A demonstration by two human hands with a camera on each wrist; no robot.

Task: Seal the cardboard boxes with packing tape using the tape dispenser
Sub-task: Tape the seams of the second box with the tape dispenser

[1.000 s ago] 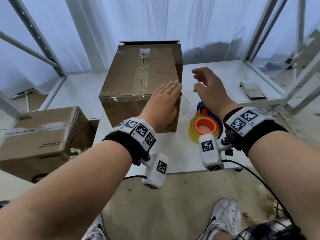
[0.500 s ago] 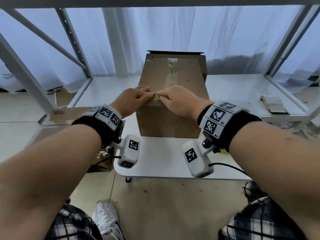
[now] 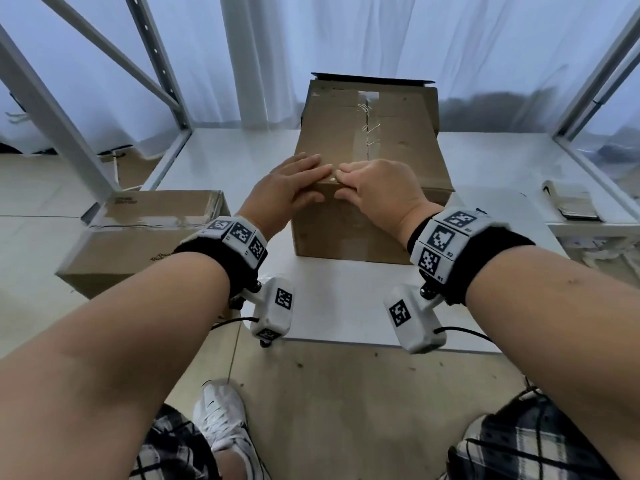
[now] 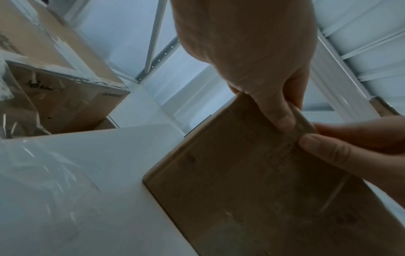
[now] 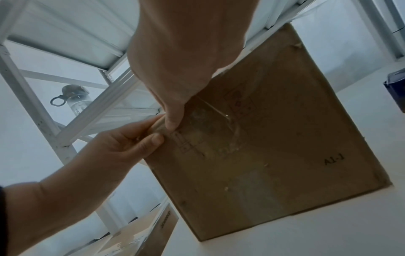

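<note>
A brown cardboard box [image 3: 398, 147] stands on the white table [image 3: 346, 306], with clear tape [image 3: 367, 133] running along its top seam. Both hands meet at the box's near top edge. My left hand [image 3: 311, 183] lies with straight fingers on the top and its thumb [image 4: 282, 119] on the front face. My right hand [image 3: 346, 185] presses beside it, thumb [image 5: 173, 119] on the taped front face. A dark blue part of the tape dispenser [image 5: 396, 86] shows right of the box; my right arm hides it in the head view.
A second taped cardboard box [image 3: 145, 230] sits lower on the left, beside the table. A small pad [image 3: 571, 202] lies on the right shelf. White metal shelf uprights [image 3: 52, 109] stand left and right. A bottle [image 5: 74, 98] sits on a shelf.
A second ago my hands were apart beside the box, near the tape dispenser. They came together on the box's near top edge and have stayed there for the last half second.
</note>
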